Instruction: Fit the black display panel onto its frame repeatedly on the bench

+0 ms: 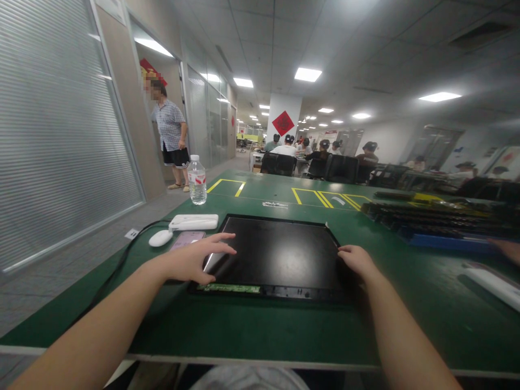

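Note:
A black flat display panel [276, 252] lies in a dark frame on the green table before me. Along its near edge runs a green circuit board strip [231, 288]. My left hand [199, 257] is over the panel's left side, fingers spread, thumb near the circuit board strip. At the right edge, my right hand [357, 261] has its fingers closed on the panel's rim; its lower fingers are partly hidden. A pinkish phone [187, 239] lies just beyond my left hand, partly covered by it.
A white mouse-shaped case [161, 238], a white power bank [194, 221] and a water bottle [197, 180] stand to the left, near a black cable [117, 265]. Stacked dark strips [410, 219] lie at right, beside another person's hand [507, 249]. A person [170, 127] stands in the doorway.

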Demonstrator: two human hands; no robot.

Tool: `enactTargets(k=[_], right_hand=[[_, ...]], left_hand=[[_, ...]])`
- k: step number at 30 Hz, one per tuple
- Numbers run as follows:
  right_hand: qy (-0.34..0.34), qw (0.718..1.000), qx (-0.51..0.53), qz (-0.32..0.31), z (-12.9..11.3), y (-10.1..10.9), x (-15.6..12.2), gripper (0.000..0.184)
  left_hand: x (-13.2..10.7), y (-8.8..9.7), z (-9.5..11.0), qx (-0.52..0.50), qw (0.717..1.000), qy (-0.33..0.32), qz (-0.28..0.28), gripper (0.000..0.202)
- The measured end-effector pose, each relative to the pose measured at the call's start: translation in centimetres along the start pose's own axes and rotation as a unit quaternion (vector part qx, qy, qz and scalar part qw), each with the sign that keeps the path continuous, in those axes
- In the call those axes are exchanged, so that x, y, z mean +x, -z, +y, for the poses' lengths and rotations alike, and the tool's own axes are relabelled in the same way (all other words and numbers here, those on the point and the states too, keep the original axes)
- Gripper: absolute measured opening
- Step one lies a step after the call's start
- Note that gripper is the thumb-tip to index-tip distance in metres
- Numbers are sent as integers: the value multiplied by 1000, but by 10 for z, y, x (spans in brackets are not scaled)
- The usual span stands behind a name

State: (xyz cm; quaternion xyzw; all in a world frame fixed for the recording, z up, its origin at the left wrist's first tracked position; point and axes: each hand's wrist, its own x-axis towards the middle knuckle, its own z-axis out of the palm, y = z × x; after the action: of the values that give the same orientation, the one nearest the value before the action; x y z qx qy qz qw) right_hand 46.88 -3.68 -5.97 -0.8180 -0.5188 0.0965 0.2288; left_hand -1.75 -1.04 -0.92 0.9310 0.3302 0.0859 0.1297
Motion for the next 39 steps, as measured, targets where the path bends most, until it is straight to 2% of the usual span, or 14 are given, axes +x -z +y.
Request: enactTargets(k=[7,13,20,26,31,39], right_hand=[[-9,1000,-3,-17,-3,3,-4,34],[-2,1000,-6,-10,0,1,-2,31],[-10,1000,1,-13,1,1,-1,31],[-4,1000,-3,-4,0,2,-1,29],[-7,1000,-5,-10,-1,2,-1,32],[-10,1000,-1,-12,2,0,2,35]], left_hand=[[0,-1,1,-9,1000,2,-3,64],[1,-2,-2,-18,1000,-4,0,62],[0,0,1,-4,999,46,-6,59],[9,-8,-1,39,994,100,35,48],[19,-22,-2,102,984,130,66,52],[25,-30,-7,103,982,135,88,57]])
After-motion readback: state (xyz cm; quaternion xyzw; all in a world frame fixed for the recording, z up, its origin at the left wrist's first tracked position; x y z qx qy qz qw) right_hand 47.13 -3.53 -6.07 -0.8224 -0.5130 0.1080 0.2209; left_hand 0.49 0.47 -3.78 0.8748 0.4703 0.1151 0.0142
